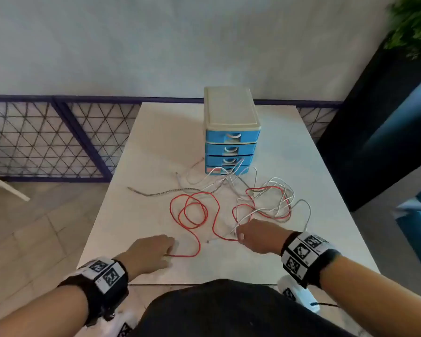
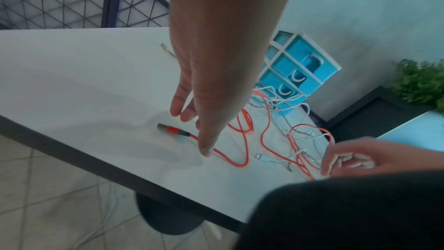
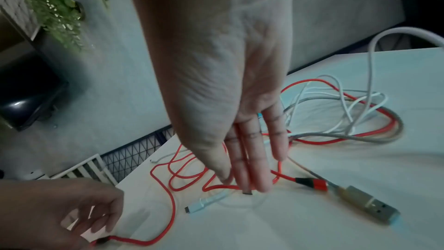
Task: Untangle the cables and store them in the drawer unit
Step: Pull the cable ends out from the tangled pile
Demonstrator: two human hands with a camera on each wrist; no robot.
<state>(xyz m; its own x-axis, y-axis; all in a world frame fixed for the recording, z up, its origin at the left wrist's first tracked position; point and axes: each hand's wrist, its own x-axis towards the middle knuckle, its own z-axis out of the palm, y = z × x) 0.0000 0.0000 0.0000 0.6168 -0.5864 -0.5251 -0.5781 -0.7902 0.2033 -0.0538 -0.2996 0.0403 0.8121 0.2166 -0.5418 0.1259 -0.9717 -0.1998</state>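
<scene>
the red cable (image 1: 195, 210) is being worked near the table's (image 1: 131, 215) front edge: its plug end, pointing left, is being reached by the left hand (image 2: 206, 102), fingers loose; right hand (image 1: 255, 235) grip unclear.

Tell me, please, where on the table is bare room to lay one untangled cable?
The table is bare on its left half, between the left edge and the drawer unit, beyond the grey braided cable. The near strip between both hands is also free. Crowded: the red cable loops mid-table and the white cables tangled at right.
</scene>
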